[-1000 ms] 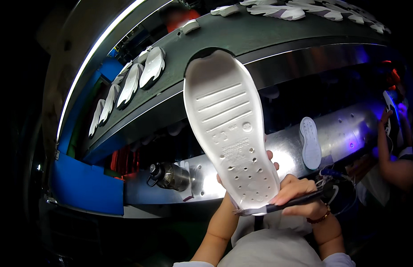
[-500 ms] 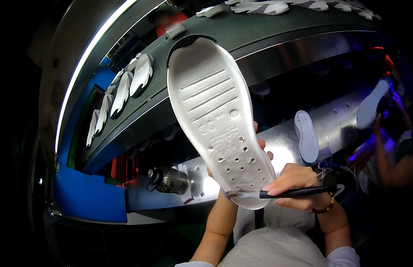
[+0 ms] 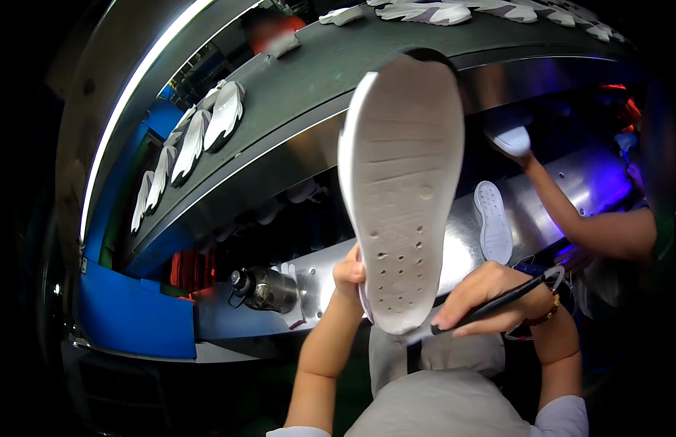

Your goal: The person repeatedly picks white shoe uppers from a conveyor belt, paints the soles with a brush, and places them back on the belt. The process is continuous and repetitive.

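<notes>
My left hand (image 3: 348,272) grips a white shoe sole (image 3: 405,197) by its left edge near the heel. The sole stands tilted up, its inner face towards me, with grooves across the forefoot and small holes around the heel. A dark edge shows behind its toe. In my right hand (image 3: 491,298) is a slim black-handled brush (image 3: 498,306), a cord or tube curving off its back end. Its pale tip is at the heel's lower edge; whether it touches is blurred.
Beyond the sole runs a dark green conveyor belt (image 3: 301,95) carrying several white soles (image 3: 225,116). On the metal shelf (image 3: 319,280) stand a dark flask (image 3: 261,290) and another sole (image 3: 493,222). At right, a co-worker's arm (image 3: 563,197) reaches out with a white sole (image 3: 511,138).
The held sole has swung to the right and more upright, and its heel has turned. The brush tip has moved from the heel's inner face to its lower edge. The co-worker's arm has reached towards the belt.
</notes>
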